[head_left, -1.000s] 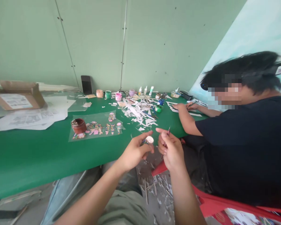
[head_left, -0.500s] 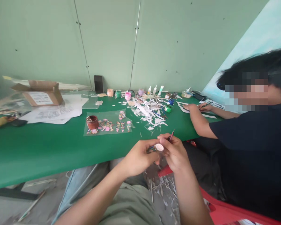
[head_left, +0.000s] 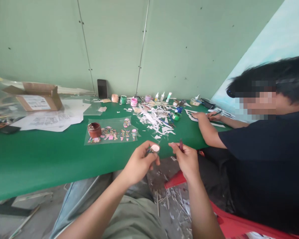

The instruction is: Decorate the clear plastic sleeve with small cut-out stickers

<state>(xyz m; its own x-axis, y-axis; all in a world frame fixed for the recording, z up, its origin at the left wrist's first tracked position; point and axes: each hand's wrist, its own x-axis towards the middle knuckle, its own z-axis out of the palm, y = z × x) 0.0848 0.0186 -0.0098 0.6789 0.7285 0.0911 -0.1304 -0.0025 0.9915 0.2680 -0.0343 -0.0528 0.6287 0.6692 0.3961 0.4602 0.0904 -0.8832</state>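
Observation:
Just past the table's front edge, my left hand (head_left: 142, 162) pinches a small painted cutout (head_left: 154, 148) with a pale round top and multicoloured part below; the fingers cover much of it. To its right, my right hand (head_left: 188, 160) is closed around a slim dark-red pen-like tool (head_left: 181, 145), which points upward; its exact kind is not clear. The hands are apart. Beyond my left hand, a clear plastic sheet (head_left: 107, 122) carries a reddish-brown paint jar (head_left: 94, 130) and several colourful painted cutouts (head_left: 110, 132).
White paper scraps (head_left: 155, 119) lie heaped mid-table. Behind them stand paint jars (head_left: 134, 102), glue bottles (head_left: 162, 96) and a phone (head_left: 102, 88) against the wall. A cardboard box (head_left: 38, 101) rests on printed sheets (head_left: 49, 120) at left. A co-worker (head_left: 259, 152) sits close on my right.
My hands have moved apart: the left has shifted left with the painted cutout, and the right has drawn away from it with the tool. The view has shifted slightly.

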